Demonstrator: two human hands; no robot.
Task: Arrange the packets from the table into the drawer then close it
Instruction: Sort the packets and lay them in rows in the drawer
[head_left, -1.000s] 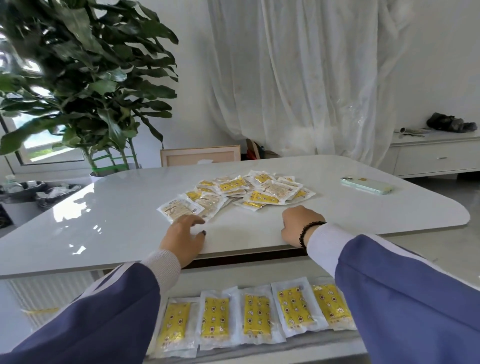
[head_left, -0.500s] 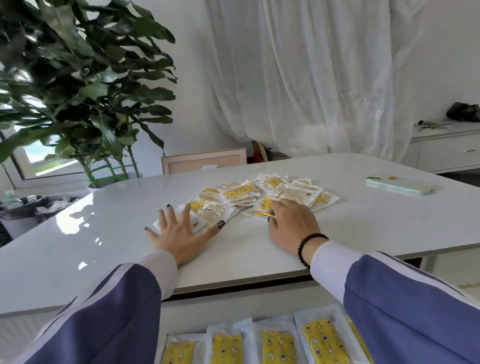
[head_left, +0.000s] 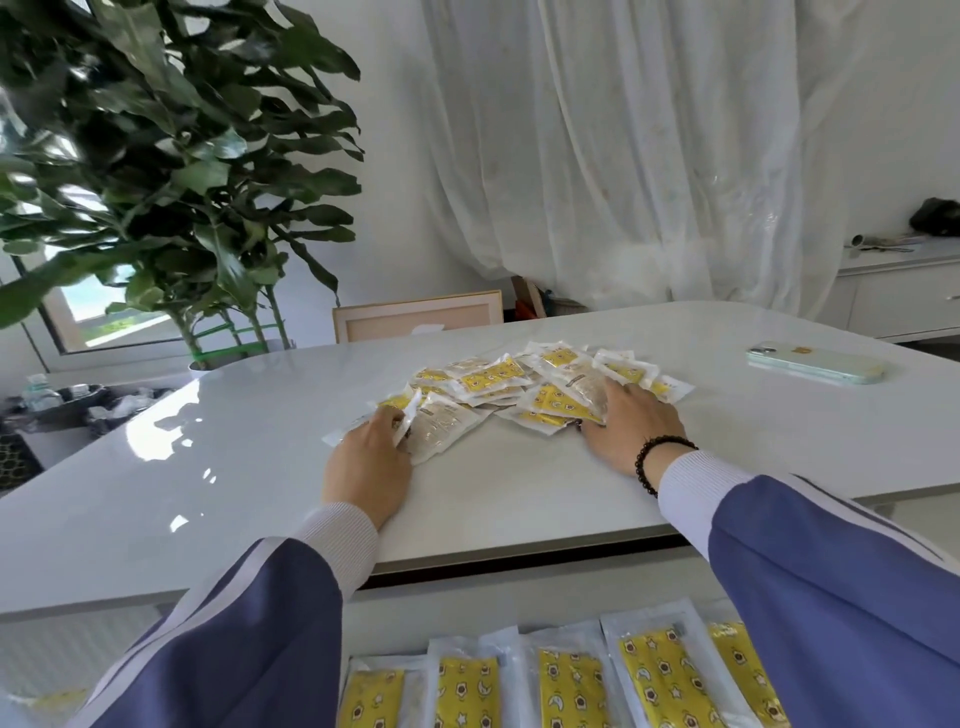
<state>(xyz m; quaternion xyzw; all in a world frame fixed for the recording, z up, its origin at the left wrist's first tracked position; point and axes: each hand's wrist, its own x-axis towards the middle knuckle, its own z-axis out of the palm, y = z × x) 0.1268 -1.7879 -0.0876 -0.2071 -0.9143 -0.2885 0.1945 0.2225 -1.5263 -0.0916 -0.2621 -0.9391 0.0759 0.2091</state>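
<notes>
A loose pile of clear packets with yellow contents (head_left: 524, 384) lies in the middle of the white table (head_left: 234, 467). My left hand (head_left: 371, 462) is at the pile's left end, its fingers curled round the edge of one packet (head_left: 410, 415) that is lifted off the table. My right hand (head_left: 626, 428) lies on the pile's right side, fingers bent over a yellow packet (head_left: 556, 405). Below the table edge the open drawer (head_left: 519, 597) holds a row of several yellow packets (head_left: 571, 686) laid side by side.
A pale green phone (head_left: 815, 362) lies on the table at the right. A big leafy plant (head_left: 171, 171) stands beyond the far left corner, with a framed board (head_left: 415, 322) behind the table. A white cabinet (head_left: 904, 296) stands at the far right.
My left hand went from spread flat on the table to curled round a packet's edge, lifting it. My right hand slid further onto the pile. The view dropped, showing more of the drawer.
</notes>
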